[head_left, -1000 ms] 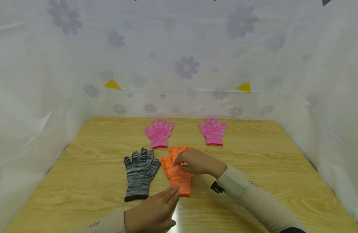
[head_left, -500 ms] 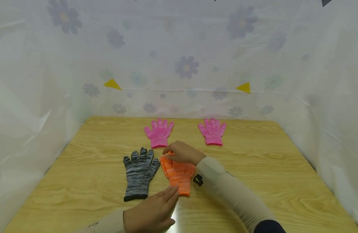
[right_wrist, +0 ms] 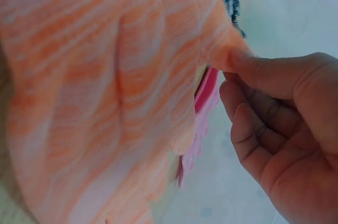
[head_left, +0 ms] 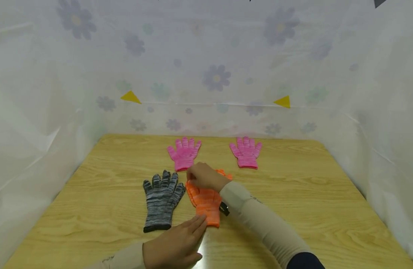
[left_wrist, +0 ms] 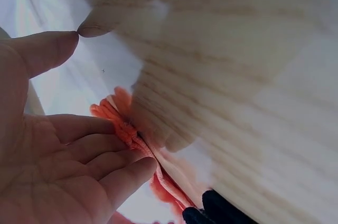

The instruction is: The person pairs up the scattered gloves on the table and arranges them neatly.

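Observation:
An orange knit glove (head_left: 208, 203) lies in the middle of the table, cuff toward me. My left hand (head_left: 179, 241) rests its straight fingertips on the cuff's left edge; in the left wrist view the fingers (left_wrist: 116, 163) lie along the orange fabric (left_wrist: 171, 187). My right hand (head_left: 206, 176) reaches over the glove's finger end and covers part of it. In the right wrist view, thumb and fingers pinch an edge of the orange glove (right_wrist: 105, 97), which is drawn out toward the thumb.
A grey-black striped glove (head_left: 161, 205) lies close to the left of the orange one. Farther back are two pink gloves, one left (head_left: 184, 155) and one right (head_left: 246, 154). White flowered sheeting (head_left: 216, 56) surrounds the wooden table (head_left: 294, 194).
My right hand has moved left and away from me over the orange glove's fingers and now pinches its edge. My left hand stays at the cuff.

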{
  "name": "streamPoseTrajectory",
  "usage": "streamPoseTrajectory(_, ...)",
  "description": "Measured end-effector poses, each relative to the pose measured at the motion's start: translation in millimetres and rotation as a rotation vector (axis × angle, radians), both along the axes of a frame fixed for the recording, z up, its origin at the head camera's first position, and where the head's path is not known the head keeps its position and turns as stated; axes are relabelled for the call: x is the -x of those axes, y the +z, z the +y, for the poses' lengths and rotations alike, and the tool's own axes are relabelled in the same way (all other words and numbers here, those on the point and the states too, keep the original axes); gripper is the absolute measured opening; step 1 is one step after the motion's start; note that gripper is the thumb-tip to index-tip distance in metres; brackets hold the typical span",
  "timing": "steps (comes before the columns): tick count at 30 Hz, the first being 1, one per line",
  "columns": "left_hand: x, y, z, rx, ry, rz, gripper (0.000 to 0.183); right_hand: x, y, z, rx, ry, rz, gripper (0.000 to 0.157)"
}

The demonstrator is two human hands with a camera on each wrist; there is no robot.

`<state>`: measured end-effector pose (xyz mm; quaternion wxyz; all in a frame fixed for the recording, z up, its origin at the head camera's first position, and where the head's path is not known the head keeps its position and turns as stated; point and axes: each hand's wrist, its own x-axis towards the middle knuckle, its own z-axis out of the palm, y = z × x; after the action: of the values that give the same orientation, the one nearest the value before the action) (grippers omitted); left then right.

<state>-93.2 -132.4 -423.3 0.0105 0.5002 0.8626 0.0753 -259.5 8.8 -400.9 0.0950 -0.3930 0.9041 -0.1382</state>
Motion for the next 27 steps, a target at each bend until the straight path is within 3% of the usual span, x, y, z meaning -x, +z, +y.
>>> streamPoseTrajectory(7, -1.3, -0.9, 1, -0.013, -0.002, 0.015, 0.071, 1.1, 0.9, -3, 0.093, 0.033, -0.013, 0.004)
streamPoseTrajectory(18, -1.2, 0.7, 3, -0.013, 0.011, 0.028, 0.07, 3.7, -11.3, -12, -0.031, -0.051, -0.069, 0.006)
streamPoseTrajectory(27, -3.4, -3.0, 6, 0.007, 0.045, 0.044, 0.071, 5.4, -13.0, -12, -0.002, -0.064, -0.052, 0.011)
